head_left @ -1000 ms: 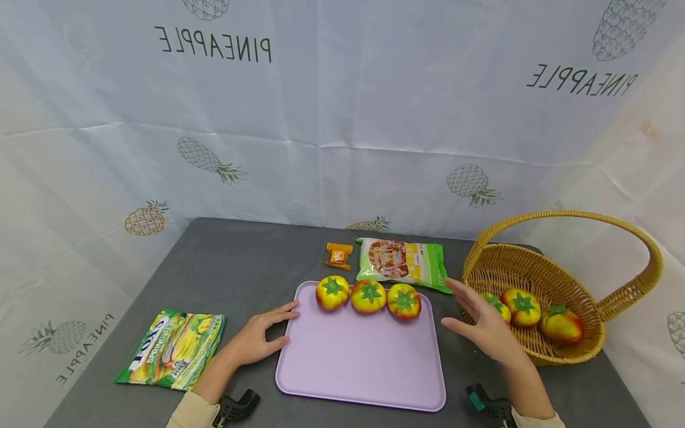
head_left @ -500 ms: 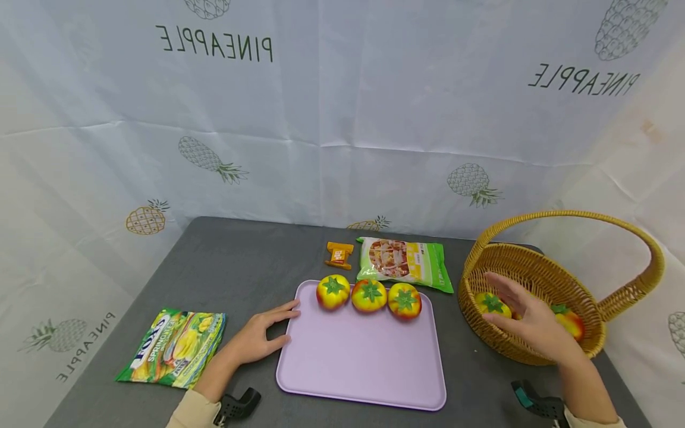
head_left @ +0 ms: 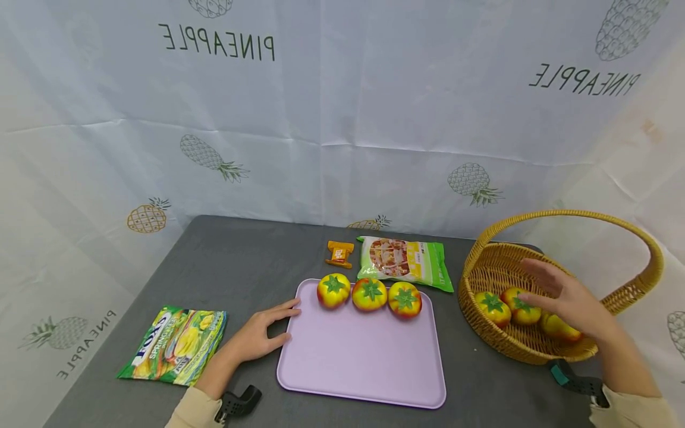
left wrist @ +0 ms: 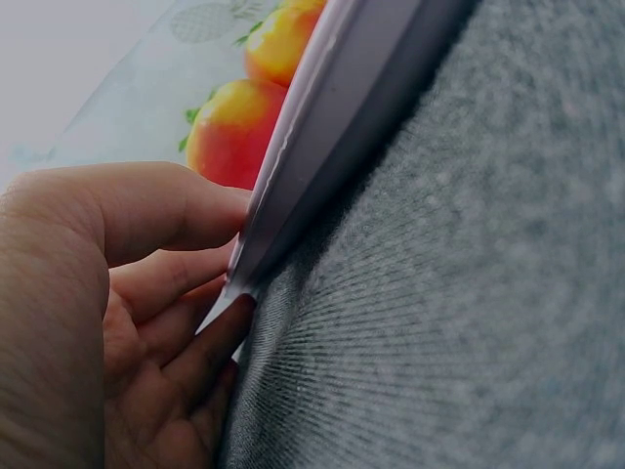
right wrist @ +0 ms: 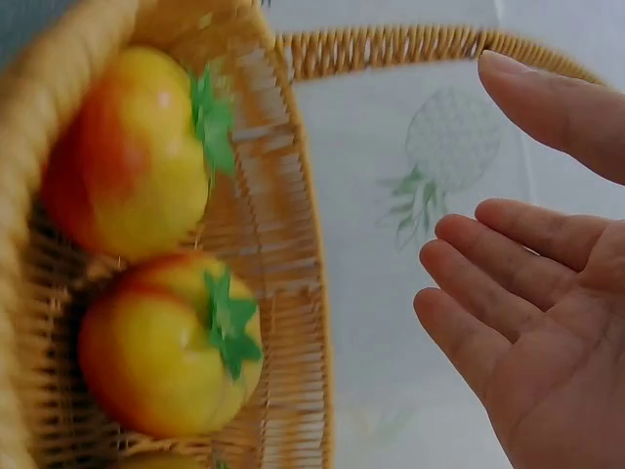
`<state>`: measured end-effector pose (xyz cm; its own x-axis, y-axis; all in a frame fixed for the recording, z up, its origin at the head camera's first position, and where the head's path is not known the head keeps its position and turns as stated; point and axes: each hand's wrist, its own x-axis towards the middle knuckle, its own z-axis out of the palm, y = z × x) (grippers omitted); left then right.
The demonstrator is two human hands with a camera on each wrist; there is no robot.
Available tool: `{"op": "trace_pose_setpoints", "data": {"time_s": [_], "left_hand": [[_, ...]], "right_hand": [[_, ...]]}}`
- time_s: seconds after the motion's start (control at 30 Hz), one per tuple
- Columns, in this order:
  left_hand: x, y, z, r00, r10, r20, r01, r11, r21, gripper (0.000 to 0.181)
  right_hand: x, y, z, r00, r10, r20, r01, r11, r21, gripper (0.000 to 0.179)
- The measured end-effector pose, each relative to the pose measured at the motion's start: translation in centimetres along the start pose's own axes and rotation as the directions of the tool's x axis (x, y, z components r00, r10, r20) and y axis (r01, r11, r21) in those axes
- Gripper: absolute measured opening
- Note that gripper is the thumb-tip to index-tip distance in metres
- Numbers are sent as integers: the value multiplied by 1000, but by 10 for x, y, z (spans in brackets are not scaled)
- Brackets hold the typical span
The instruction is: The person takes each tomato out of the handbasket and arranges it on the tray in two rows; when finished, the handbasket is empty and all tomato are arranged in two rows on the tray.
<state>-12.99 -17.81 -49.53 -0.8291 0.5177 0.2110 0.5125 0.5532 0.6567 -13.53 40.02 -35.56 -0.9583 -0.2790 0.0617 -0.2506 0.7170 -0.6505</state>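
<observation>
My left hand (head_left: pixel 263 334) rests at the left rim of the lilac tray (head_left: pixel 364 362); thumb and fingertips touch the edge, spread apart. Three yellow-red fruits with green star-shaped leaf caps stand in a row along the tray's far edge: a left fruit (head_left: pixel 333 291), a middle fruit (head_left: pixel 369 295) and a right fruit (head_left: pixel 404 299). My right hand (head_left: pixel 575 303) is over the wicker basket (head_left: pixel 495 339), fingers extended, holding nothing. Three similar fruits lie inside, including a front fruit (right wrist: pixel 171 347) and another fruit (right wrist: pixel 132 151) in the right wrist view.
A green-and-yellow FOX'S candy bag (head_left: pixel 173 346) lies left of my left arm. Behind the tray are a small orange packet (head_left: pixel 339 254) and a green-and-white food bag (head_left: pixel 404 263). The basket's tall handle (head_left: pixel 567 213) arches over it. A pineapple-printed cloth (head_left: pixel 342 107) hangs behind the grey table.
My right hand has moved right, from the gap between tray and basket across the basket to its right side. My left hand and the fruits keep their places.
</observation>
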Motion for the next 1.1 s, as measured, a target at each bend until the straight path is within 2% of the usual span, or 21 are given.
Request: {"op": "trace_pose_setpoints", "data": {"time_s": [0.27,0.57,0.73,1.1], "left_hand": [[-1,-2,1,1000,3,-5,-3,1000,7,45],[-1,-2,3,1000,22,-17,-22,1000,-1,45],[-1,-1,3,1000,13,-10,-13,1000,1,45],[-1,-1,2,1000,-1,-4,1,1000,4,45]], "right_hand": [[10,23,-12,997,55,56,-54,998,-23,65],[17,45,-14,980,83,179,-81,997,-17,64],[17,55,-12,964,80,252,-80,997,-7,64],[21,60,-12,912,154,381,-132,988,-83,71]]}}
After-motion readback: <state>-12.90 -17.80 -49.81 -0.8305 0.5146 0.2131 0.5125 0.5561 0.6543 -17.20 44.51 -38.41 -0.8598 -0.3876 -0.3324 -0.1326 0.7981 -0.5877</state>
